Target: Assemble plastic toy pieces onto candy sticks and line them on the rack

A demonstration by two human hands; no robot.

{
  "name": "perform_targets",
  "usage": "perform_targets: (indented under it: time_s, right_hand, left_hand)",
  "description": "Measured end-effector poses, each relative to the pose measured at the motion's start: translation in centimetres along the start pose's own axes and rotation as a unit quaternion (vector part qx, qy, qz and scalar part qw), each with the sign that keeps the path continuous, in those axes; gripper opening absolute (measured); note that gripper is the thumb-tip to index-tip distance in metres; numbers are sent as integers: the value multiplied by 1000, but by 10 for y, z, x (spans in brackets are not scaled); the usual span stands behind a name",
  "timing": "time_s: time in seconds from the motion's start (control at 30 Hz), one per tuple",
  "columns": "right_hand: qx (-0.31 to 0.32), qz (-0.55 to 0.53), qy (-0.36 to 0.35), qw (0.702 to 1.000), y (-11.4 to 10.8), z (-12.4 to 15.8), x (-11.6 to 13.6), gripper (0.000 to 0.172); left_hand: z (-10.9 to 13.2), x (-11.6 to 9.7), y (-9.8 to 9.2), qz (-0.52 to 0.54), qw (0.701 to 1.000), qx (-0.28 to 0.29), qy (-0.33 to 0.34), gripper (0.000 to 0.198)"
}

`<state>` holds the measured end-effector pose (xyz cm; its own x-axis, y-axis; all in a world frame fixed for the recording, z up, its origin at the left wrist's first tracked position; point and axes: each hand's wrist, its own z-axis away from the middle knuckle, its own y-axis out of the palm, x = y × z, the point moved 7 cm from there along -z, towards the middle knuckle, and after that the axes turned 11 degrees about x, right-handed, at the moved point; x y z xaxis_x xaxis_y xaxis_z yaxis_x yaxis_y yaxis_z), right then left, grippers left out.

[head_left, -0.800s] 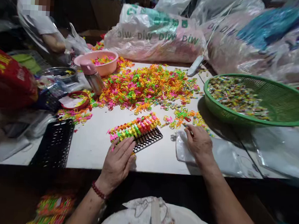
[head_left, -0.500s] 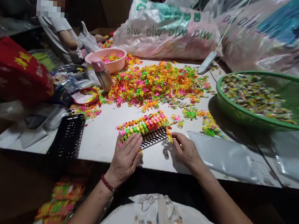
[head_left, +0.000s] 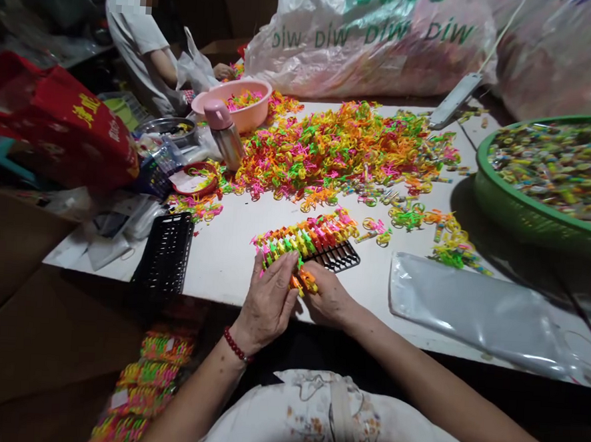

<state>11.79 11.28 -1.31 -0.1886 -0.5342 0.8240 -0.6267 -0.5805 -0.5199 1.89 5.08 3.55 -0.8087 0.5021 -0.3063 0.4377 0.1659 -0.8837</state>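
A black grid rack (head_left: 339,256) lies near the table's front edge, its far rows filled with small neon plastic pieces (head_left: 308,235). My left hand (head_left: 269,301) rests on the rack's near left corner, fingers curled against it. My right hand (head_left: 328,298) is right beside it, pinching an orange plastic piece (head_left: 304,281) at the rack's near edge. A big heap of loose neon pieces (head_left: 340,147) covers the middle of the table beyond the rack.
A second black rack (head_left: 165,252) lies to the left. A green basket (head_left: 531,209) of mixed pieces stands right, a clear plastic bag (head_left: 475,312) in front of it. A pink bowl (head_left: 242,108), pink-capped bottle (head_left: 224,131), red bag (head_left: 55,126) and another person (head_left: 141,38) are at the back left.
My right hand left the loose pieces at the right, came across with an orange piece and now meets my left hand at the rack's near edge. The view shifted right and down.
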Motion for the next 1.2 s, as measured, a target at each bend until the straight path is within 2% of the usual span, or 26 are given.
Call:
perform_targets:
  time_s: [0.1, 0.27, 0.43, 0.53, 0.6, 0.67, 0.7, 0.77, 0.87, 0.97, 1.07, 1.2]
  right_hand:
    - [17, 26, 3, 1000, 4, 2, -5, 5]
    - [49, 71, 28, 996, 12, 3, -16, 31]
    - [52, 81, 19, 995, 9, 2, -6, 26]
    - [40, 99, 53, 993, -18, 13, 1, 24]
    - [11, 156, 156, 975, -49, 27, -7, 23]
    - [-17, 248, 285, 926, -83, 41, -22, 23]
    - [-23, 291, 326, 899, -97, 44, -29, 23]
    - [-19, 351, 355, 866, -115, 41, -40, 25]
    - [-15, 386, 368, 846, -125, 27, -55, 32]
    - [-39, 386, 394, 833, -131, 25, -66, 27]
    - [-67, 373, 410, 830, -137, 36, -71, 21]
    - [-119, 330, 435, 829, -147, 61, -73, 20]
  left_hand:
    - [-1, -1, 0, -14, 1000, 0, 2, 74]
    - [-5, -8, 0, -64, 998, 20, 6, 58]
    - [-10, -15, -1, -103, 994, 36, -11, 38]
    - [-10, -14, -1, -101, 994, 32, -24, 36]
    - [-9, -14, 0, -93, 995, 32, -25, 38]
    - [-8, -13, 0, -88, 995, 35, -23, 41]
    - [-8, -14, 0, -89, 995, 36, -21, 43]
    - [-9, -15, -2, -95, 995, 33, -18, 44]
    - [-11, -19, -4, -109, 993, 26, -21, 41]
    - [-10, -21, -6, -118, 992, 18, -32, 39]
    - [-9, -21, -5, -118, 992, 10, -42, 37]
    - [-8, -19, -7, -105, 994, 2, -37, 33]
